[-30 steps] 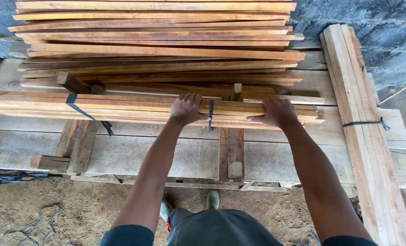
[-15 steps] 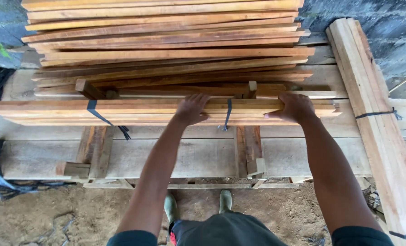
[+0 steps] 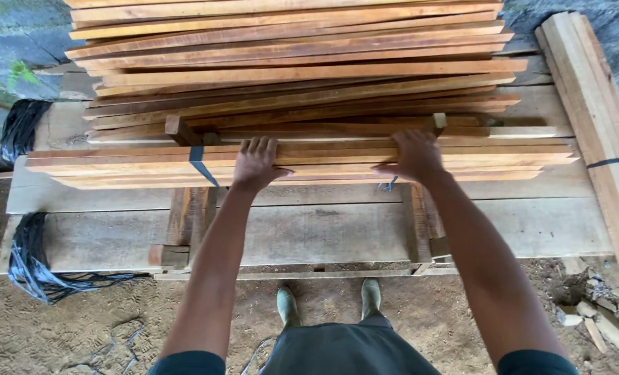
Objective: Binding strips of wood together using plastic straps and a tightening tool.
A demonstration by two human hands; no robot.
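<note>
Two bare hands on one strapped bundle of wooden slats [image 3: 150, 161] lying across a plank bench [image 3: 337, 232], left hand [image 3: 256, 164] gripping its near edge, right hand [image 3: 415, 155] clasping its top, one loose slat stack [image 3: 289, 62] behind, two black strap coils [image 3: 28, 267] at left

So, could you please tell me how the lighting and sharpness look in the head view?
Head view: soft, even daylight, no glare; both hands, left hand and right hand, and the strapped bundle of slats are sharp; faint shadow under the bundle; slight wide-angle bowing at the edges.
</note>
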